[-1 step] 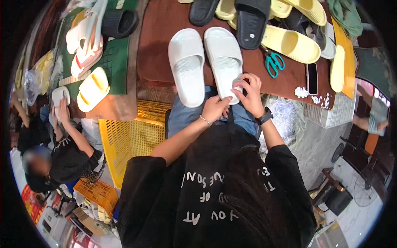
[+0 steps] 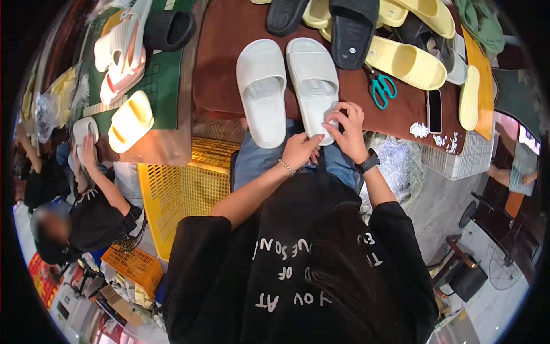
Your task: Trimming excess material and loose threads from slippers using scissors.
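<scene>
Two white slide slippers lie side by side with their heels toward me, the left slipper (image 2: 267,117) and the right slipper (image 2: 314,109). My left hand (image 2: 301,150) grips the heel of the right slipper, thumb on top and the other fingers curled at its edge. Over that same heel, my right hand (image 2: 348,131) has its thumb and forefinger bent together in a pinch. Whatever sits between those fingertips is too small to make out. A dark watch is on my right wrist, a beaded bracelet on my left.
Teal-handled scissors (image 2: 382,90), a phone (image 2: 435,112) and white scraps (image 2: 419,129) lie on the brown cloth (image 2: 220,74). Black slippers (image 2: 350,34) and yellow slippers (image 2: 409,63) pile up beyond. A yellow crate (image 2: 207,172) stands left, where another person handles a white slipper (image 2: 86,132).
The whole view has shifted very slightly, with the table things a little further right. My hands keep the same pose at the right slipper's heel.
</scene>
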The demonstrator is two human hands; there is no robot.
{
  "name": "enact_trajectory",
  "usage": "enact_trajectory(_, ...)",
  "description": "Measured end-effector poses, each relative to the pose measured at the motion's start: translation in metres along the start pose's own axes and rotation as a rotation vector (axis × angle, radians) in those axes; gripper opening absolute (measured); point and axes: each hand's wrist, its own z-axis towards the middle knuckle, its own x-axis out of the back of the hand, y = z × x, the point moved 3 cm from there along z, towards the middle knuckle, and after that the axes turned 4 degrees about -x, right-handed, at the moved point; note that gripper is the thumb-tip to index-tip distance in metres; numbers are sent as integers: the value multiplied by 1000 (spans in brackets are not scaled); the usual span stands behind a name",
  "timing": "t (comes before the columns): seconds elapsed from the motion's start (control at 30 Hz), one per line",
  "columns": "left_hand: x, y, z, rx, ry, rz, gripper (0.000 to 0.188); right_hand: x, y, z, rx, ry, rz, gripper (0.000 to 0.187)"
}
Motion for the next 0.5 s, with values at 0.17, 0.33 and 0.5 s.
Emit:
enact_trajectory(0.17, 2, 1, 0, 10, -4, -12, 40, -4, -4, 4, 20, 0, -15, 20)
enact_trajectory(0.33, 4, 1, 0, 18, 15, -8, 39, -7, -1, 3, 50, -12, -37, 20)
enact_trajectory(0.5, 4, -4, 0, -2, 21, -38, 37, -9, -3, 3, 16, -29, 6, 18)
